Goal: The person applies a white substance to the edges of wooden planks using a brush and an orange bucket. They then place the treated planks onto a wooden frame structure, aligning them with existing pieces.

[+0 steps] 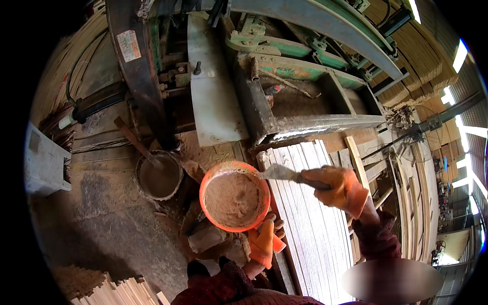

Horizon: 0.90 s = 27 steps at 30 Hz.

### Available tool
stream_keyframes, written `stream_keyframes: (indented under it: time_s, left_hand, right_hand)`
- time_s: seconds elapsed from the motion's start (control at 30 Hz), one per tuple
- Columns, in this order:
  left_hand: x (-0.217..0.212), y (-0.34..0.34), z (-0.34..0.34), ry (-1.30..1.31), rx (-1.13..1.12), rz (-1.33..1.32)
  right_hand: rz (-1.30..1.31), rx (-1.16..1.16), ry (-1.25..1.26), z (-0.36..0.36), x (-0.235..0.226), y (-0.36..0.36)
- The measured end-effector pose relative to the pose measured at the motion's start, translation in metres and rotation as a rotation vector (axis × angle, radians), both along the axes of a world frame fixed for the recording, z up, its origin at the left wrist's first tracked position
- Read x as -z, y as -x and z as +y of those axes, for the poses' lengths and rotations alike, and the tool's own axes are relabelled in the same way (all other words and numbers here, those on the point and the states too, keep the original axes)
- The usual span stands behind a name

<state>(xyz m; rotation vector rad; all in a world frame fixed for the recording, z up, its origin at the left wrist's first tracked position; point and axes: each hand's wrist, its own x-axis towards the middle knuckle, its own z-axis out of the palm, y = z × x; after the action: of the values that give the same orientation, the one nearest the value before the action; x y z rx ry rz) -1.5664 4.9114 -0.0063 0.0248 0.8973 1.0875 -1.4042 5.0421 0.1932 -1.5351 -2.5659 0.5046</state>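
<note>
Both gloved hands grip: left hand (263,243) fingers clamp the orange bowl (234,196), right hand (341,187) fingers the putty knife (280,173).

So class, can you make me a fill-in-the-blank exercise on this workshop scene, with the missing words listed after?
1. The left hand holds an orange ____ of brown paste.
2. The right hand grips a ____ whose blade reaches over the bowl rim.
3. Both hands wear ____ gloves.
4. A stick stands in the dark ____ left of the bowl.

Missing words: bowl; putty knife; orange; bucket
</note>
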Motion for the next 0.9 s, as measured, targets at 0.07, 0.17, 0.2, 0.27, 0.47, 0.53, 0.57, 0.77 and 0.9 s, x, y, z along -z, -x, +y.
stream_keyframes:
  time_s: [0.07,0.17,0.2,0.27,0.47,0.53,0.57,0.77,0.9]
  left_hand:
    - [0.002,-0.002,0.000,-0.003,-0.005,-0.011]
    - [0.005,-0.003,-0.003,-0.013,-0.015,-0.029]
    - [0.002,-0.003,-0.002,-0.028,-0.006,-0.041]
    - [0.002,-0.002,-0.002,-0.042,-0.003,-0.062]
    - [-0.006,0.001,0.001,0.015,0.007,-0.016]
    - [-0.006,0.003,0.002,0.012,0.010,-0.017]
    - [-0.009,0.003,0.003,0.011,0.020,0.000]
    - [-0.001,-0.003,0.003,0.045,0.043,0.066]
    - [-0.017,-0.002,0.006,0.057,0.011,0.107]
  right_hand:
    - [-0.112,-0.053,-0.092,0.017,-0.004,0.007]
    - [0.040,-0.100,-0.058,0.046,0.011,0.019]
    - [0.029,-0.171,-0.136,0.051,0.023,0.017]
    - [-0.248,-0.090,-0.016,0.040,0.023,0.010]
    - [0.035,0.207,0.306,0.031,-0.029,0.000]
    - [0.152,0.321,0.291,0.033,-0.036,-0.012]
    - [0.170,0.339,0.245,0.032,-0.034,-0.023]
    - [0.408,0.446,0.235,0.021,0.009,-0.025]
    - [0.202,0.231,0.025,0.017,0.017,-0.003]
